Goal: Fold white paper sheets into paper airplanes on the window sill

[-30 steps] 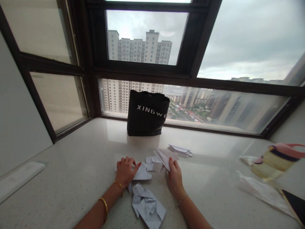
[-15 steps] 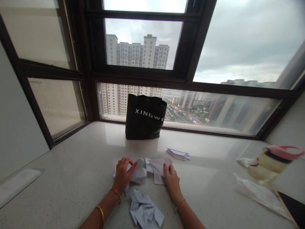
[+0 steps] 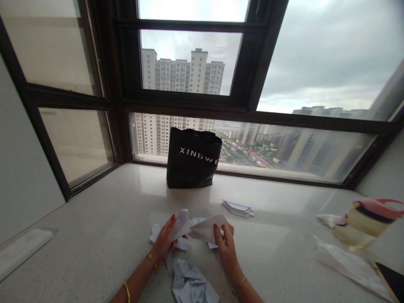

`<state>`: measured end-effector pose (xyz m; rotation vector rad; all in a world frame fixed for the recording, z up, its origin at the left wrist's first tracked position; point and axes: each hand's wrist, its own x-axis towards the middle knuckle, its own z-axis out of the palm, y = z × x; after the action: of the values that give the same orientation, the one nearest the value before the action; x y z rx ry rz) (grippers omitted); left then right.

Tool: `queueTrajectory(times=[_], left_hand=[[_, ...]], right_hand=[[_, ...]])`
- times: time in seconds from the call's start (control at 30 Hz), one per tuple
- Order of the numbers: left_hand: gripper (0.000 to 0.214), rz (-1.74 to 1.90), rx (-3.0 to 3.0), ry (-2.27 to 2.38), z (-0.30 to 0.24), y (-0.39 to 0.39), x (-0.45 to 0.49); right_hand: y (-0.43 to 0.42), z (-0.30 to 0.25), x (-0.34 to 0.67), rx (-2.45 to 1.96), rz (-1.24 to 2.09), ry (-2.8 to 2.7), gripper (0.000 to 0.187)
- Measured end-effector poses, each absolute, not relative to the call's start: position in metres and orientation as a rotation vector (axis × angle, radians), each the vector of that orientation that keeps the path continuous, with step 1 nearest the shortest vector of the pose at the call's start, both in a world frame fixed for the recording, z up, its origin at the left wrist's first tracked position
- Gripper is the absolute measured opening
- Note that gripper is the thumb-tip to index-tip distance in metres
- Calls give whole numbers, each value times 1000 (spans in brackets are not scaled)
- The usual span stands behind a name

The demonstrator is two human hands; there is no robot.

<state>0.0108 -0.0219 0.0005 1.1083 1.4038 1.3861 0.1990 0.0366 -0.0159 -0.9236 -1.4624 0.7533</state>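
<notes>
My left hand [image 3: 166,236] is closed on a folded white paper piece [image 3: 181,224], thumb on its near face. In my right hand [image 3: 224,240] is another folded paper piece [image 3: 206,229], pinched at its right end and pointing left. The two papers meet or nearly meet between my hands; whether they touch I cannot tell. Beneath them lie more white papers [image 3: 155,232], partly hidden by my hands. Closer to me, a crumpled, many-folded paper model [image 3: 193,283] rests on the pale stone sill [image 3: 120,235].
A black bag [image 3: 193,162] stands by the window. In front of it, to the right, lies a flat folded paper [image 3: 238,208]. At the far right are a pink-lidded bottle [image 3: 362,225], a tissue [image 3: 350,263] and a dark phone-like object [image 3: 391,277]. A white bar [image 3: 25,250] lies left.
Both hands have lifted a paper piece off the sill and brought them closer together. My left hand has turned, its thumb now on top. The view has shifted slightly.
</notes>
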Motion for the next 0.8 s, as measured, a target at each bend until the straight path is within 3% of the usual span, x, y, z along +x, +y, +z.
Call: queueTrajectory(times=[0.13,0.3,0.57,0.8], left_hand=[[79,1262,1121,1253,-2,-22,10],[79,1191,1182,1258,3,-27,13],[79,1260,1206,1323,9,-30,18],[81,1178,1245,1248,13,-34,22]], right_hand=[[24,-6,194,-837,688,-1680,19],[23,-5,193,-850,609,-1774,14],[29,-11,194,-883,605,-1669,28],[28,-13,191,-872,486,-1729,25]])
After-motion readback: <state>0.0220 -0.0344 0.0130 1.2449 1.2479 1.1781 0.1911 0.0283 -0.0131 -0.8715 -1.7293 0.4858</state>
